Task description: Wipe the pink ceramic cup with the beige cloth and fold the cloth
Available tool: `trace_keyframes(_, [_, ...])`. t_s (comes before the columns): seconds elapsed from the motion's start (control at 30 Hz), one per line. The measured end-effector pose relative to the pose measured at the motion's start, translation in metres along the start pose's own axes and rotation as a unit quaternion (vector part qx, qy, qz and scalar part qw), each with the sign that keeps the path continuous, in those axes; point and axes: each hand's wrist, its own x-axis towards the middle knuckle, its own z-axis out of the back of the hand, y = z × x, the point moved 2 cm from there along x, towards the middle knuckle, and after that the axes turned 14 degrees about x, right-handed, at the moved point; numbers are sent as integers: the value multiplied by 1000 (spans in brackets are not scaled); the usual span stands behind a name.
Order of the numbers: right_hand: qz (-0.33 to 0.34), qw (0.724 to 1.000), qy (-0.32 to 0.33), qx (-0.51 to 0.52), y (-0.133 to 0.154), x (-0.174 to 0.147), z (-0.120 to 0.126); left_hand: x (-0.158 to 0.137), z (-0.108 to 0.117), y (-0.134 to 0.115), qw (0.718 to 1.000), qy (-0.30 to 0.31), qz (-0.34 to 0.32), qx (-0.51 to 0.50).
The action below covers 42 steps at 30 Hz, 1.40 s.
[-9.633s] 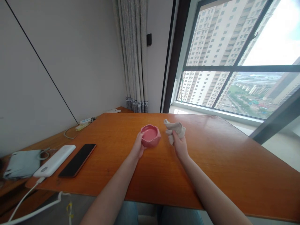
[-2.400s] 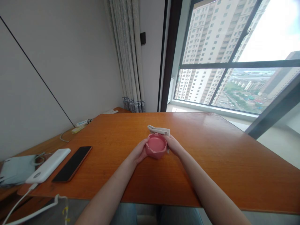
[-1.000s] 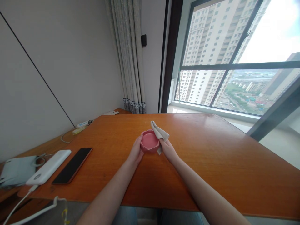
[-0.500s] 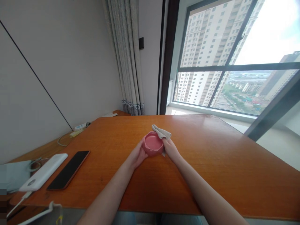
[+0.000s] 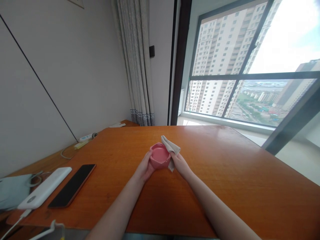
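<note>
A small pink faceted bowl (image 5: 160, 156), perhaps an ashtray, is held above the table, its open top tilted toward me. My left hand (image 5: 146, 166) grips its left side, thumb at the rim and the other fingers underneath, partly hidden. On the right, my right hand (image 5: 179, 163) is closed on a light grey cloth (image 5: 172, 146), which lies against the bowl's right rim and side. One end of the cloth sticks up past the far rim, and another hangs below the fingers. The inside of the bowl looks bare.
The brown wooden table (image 5: 237, 186) stretches around my arms. At its left lie a black-screened phone (image 5: 72, 185), a white power bank (image 5: 46, 188) with a cable, and a pale pouch (image 5: 15, 191). A power strip (image 5: 86, 137) sits by the wall. Behind are a curtain (image 5: 137, 66) and window.
Both hands have shifted slightly left with the bowl and cloth. More of the cloth now hangs below my right hand. The view has tipped up a little.
</note>
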Motion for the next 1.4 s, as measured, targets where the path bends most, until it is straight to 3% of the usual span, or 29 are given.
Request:
trace_keyframes(0.13, [29, 998, -47, -11, -10, -1, -3, 0, -1, 2, 999, 30, -21, -20])
trace_keyframes(0.3, [64, 998, 8, -7, 10, -1, -2, -5, 0, 3, 997, 76, 10, 26])
trace_keyframes(0.43, [35, 998, 52, -25, 27, -4, -3, -8, 1, 2, 991, 107, 68, 41])
trace_keyframes(0.53, [7, 998, 59, -32, 26, -5, -4, -7, 1, 3, 995, 64, 67, 42])
trace_keyframes(0.73, [2, 1000, 7, -10, 6, 0, 2, -2, -1, 9, 999, -11, 33, 29])
trace_keyframes(1.07, [0, 1000, 7, -9, -10, -2, -3, 4, 6, 1, 997, -56, -43, -14])
trace_keyframes(1.27, [38, 999, -8, -13, -6, -5, -6, 5, 8, 12, 999, -24, -25, 4])
trace_keyframes(1.4, [64, 998, 21, -3, 5, -1, -4, -2, 3, 13, 999, 20, -4, 44])
